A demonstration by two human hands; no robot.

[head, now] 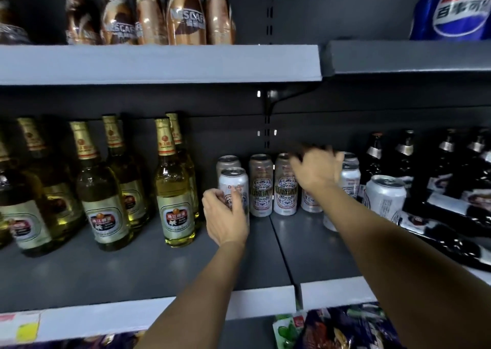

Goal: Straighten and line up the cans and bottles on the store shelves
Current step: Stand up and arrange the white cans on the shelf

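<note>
Right, both hands are in among the beer on the dark grey middle shelf (148, 266). The left hand (225, 216) is wrapped around the white aluminium can with red lettering (233, 182) at the front-left of the cluster — thumb on one side, fingers round the other, a proper hold, likely so it can be slid or turned to square with its neighbours. The right hand (317, 172) is further back, over the patterned red-and-white cans (285, 186); it's blurred, so whether it has closed on one I cannot tell. Those patterned cans stand upright in a fairly tidy row, labels forward. To the right, a silver can (385, 193) sits apart and forward, looking tilted, and black glass bottles (451, 216) lie toppled across that end — plenty left to do, I'd say. The green-gold glass bottles with gold foil necks (174, 186) on the left stand upright, loosely staggered.
</note>
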